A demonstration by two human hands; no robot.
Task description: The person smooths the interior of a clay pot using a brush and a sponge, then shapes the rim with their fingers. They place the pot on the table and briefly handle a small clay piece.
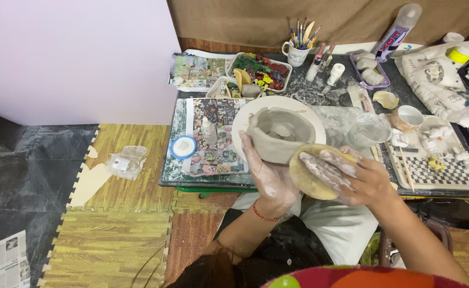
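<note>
Clay covers both hands, and it hides where skin ends on the fingers. The left hand [266, 176] cups a grey clay bowl [278, 133] from below, its fingers wrapped up the near wall, so the bowl's underside cannot be seen. The bowl is held tilted just above a white round plate [245, 120] on the tabletop [320, 90]; whether it touches the plate is hard to tell. Inside it lie small pale lumps, too blurred to count. The right hand [352, 178] is closed on 1 yellow sponge [306, 176], which is pressed against the bowl's near right side; the palm is hidden behind the sponge.

Farther back stands 1 white mug [296, 53] holding a bunch of brushes and tools, too many and too fine to count. Beside it, 1 white tray [261, 72] holds red, green and yellow bits. 1 purple tray [370, 69] holds 3 grey clay lumps. 1 small white cup [410, 114] sits right of the plate, its contents unclear, next to 1 crumpled clear plastic bag [368, 130]. 1 chequered board [437, 170] carries small white pieces. 1 small bottle [209, 130] and 1 blue-rimmed lid [183, 146] sit on a picture sheet at the left. A spray can [400, 29] at the back is cut off by the top edge.
</note>
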